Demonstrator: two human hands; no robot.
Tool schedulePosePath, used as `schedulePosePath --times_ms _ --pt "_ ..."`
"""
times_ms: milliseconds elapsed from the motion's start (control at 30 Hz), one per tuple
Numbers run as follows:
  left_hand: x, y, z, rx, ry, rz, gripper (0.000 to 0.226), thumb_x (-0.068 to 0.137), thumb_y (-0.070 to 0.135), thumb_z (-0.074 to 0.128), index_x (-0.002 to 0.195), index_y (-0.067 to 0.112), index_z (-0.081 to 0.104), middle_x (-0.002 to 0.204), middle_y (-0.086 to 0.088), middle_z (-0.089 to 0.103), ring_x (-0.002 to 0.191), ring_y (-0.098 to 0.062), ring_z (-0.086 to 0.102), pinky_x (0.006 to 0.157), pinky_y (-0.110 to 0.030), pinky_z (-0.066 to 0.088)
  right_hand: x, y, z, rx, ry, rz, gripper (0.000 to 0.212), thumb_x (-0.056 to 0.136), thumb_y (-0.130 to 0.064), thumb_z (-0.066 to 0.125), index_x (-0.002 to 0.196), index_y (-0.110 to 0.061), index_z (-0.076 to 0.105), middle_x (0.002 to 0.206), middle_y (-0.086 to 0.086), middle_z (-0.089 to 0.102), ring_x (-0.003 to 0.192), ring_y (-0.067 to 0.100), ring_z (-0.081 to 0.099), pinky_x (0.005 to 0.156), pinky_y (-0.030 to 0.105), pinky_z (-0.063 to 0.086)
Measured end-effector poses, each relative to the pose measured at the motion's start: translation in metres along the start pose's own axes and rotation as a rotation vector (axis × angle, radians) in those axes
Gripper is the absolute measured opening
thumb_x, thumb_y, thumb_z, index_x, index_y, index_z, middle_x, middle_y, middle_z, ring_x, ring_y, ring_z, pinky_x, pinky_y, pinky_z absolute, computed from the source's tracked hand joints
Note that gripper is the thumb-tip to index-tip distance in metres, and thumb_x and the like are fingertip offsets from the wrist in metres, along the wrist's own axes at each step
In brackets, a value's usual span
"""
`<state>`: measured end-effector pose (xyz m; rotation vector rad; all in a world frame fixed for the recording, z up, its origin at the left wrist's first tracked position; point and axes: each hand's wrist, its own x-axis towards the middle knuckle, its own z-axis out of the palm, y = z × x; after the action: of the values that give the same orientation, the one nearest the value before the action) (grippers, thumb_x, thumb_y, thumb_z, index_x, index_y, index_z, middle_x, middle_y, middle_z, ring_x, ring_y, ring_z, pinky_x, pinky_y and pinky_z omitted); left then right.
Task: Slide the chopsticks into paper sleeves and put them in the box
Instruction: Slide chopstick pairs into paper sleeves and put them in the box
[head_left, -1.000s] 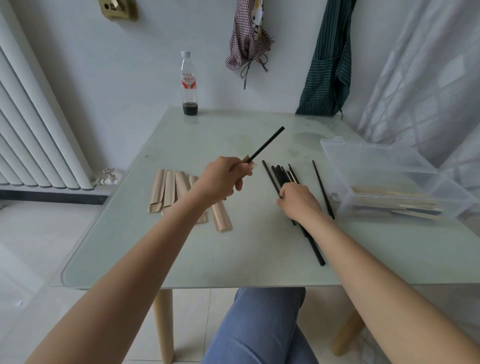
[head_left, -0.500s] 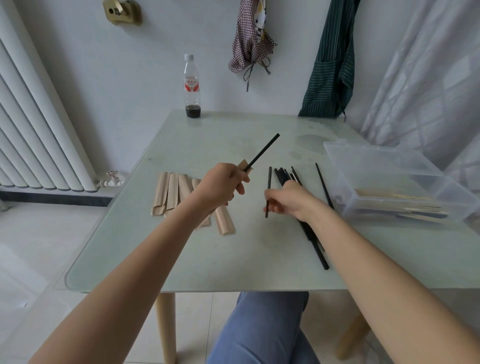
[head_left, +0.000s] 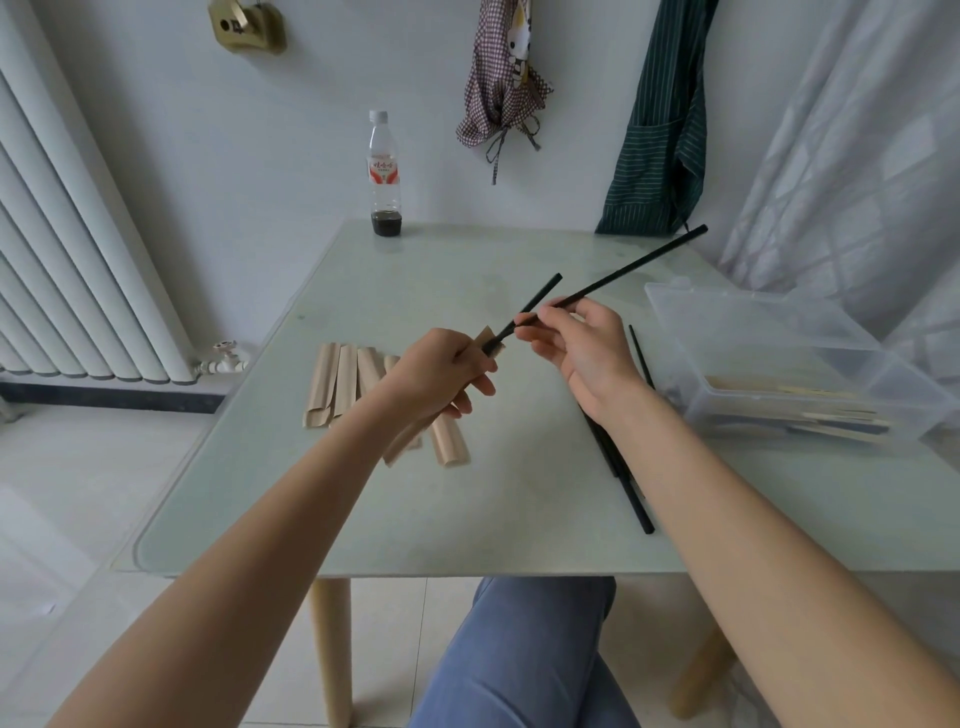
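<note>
The right hand (head_left: 582, 348) is now lifted off the table (head_left: 363, 499); half a second ago it was down at the pile of loose chopsticks (head_left: 621, 467), picking one out. Its thumb and fingers (head_left: 530, 332) pinch a black chopstick (head_left: 634, 265) near its lower end, and the stick slants up and away to the right, above the table. The lower tip sits just beside the mouth of the paper sleeve (head_left: 488, 340), which the left hand (head_left: 441, 371) grips with curled fingers. Another black chopstick (head_left: 535, 304) already stands partly inside that sleeve, its free end pointing up to the right, much as before. The left hand has barely moved.

The rest of the loose chopsticks lie on the table under the right forearm. A row of empty sleeves (head_left: 337, 384) lies to the left, partly hidden by the left wrist. The clear plastic box (head_left: 779, 332) stands at the right edge of the table with finished sleeved pairs inside. A bottle (head_left: 385, 176) stands at the far edge.
</note>
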<state>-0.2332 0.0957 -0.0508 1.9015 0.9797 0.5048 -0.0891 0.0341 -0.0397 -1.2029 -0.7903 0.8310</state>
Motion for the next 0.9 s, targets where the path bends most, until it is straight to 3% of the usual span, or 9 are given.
schedulePosePath --times_ms 200,433,500,600,733,800,900 --pt "-0.001 0.002 0.0 0.007 0.014 0.01 0.022 0.096 0.012 0.044 0.086 0.012 0.063 0.075 0.004 0.067 0.05 -0.012 0.057 0.051 -0.02 0.05 0.001 0.003 -0.003 -0.156 0.072 -0.029 0.009 0.089 -0.007 0.058 0.082 -0.012 0.057 0.073 0.0 0.057 0.063 0.008 0.055 0.056 0.019 0.042" --pt "-0.001 0.004 0.003 0.061 0.041 0.027 0.022 0.095 0.014 0.046 0.091 0.012 0.067 0.075 0.006 0.069 0.052 -0.012 0.059 0.052 -0.018 0.049 -0.003 0.004 -0.001 -0.32 0.059 -0.022 0.012 0.085 -0.015 0.067 0.074 -0.011 0.062 0.065 -0.002 0.058 0.038 0.007 0.036 0.038 0.013 0.03" --pt "0.0 0.002 0.003 0.073 0.052 0.018 0.021 0.094 0.014 0.048 0.089 0.012 0.068 0.072 0.006 0.068 0.052 -0.012 0.059 0.054 -0.02 0.05 -0.001 0.005 -0.003 -0.449 0.08 -0.05 0.017 0.082 -0.023 0.071 0.071 -0.012 0.063 0.063 -0.002 0.058 0.039 0.008 0.039 0.042 0.017 0.033" --pt "0.0 -0.001 0.002 0.107 0.057 0.015 0.019 0.093 0.016 0.052 0.087 0.012 0.069 0.07 0.006 0.068 0.052 -0.013 0.058 0.055 -0.022 0.049 0.001 0.006 -0.007 -0.896 0.154 -0.237 0.02 0.08 -0.032 0.071 0.073 -0.016 0.063 0.066 -0.007 0.057 0.064 0.012 0.054 0.057 0.025 0.041" --pt "-0.001 -0.001 -0.001 0.114 0.031 0.015 0.019 0.093 0.014 0.051 0.087 0.011 0.069 0.07 0.007 0.068 0.054 -0.014 0.058 0.057 -0.021 0.048 0.003 0.003 -0.012 -1.223 0.007 -0.589 0.017 0.085 -0.025 0.067 0.101 -0.019 0.069 0.098 -0.003 0.058 0.099 0.015 0.05 0.078 0.022 0.037" --pt "-0.001 0.0 -0.002 0.114 0.034 0.017 0.019 0.093 0.015 0.051 0.088 0.011 0.069 0.07 0.007 0.067 0.054 -0.013 0.058 0.053 -0.016 0.047 0.006 0.001 -0.015 -1.314 -0.081 -0.655 0.016 0.086 -0.027 0.065 0.097 -0.02 0.073 0.1 -0.001 0.064 0.099 0.02 0.051 0.086 0.023 0.029" --pt "-0.002 0.001 -0.004 0.146 0.01 0.03 0.02 0.093 0.015 0.051 0.087 0.012 0.069 0.071 0.008 0.067 0.057 -0.012 0.058 0.053 -0.014 0.046 0.008 -0.003 -0.017 -1.297 -0.145 -0.564 0.015 0.088 -0.027 0.062 0.092 -0.021 0.075 0.089 0.001 0.068 0.091 0.022 0.052 0.084 0.024 0.029"
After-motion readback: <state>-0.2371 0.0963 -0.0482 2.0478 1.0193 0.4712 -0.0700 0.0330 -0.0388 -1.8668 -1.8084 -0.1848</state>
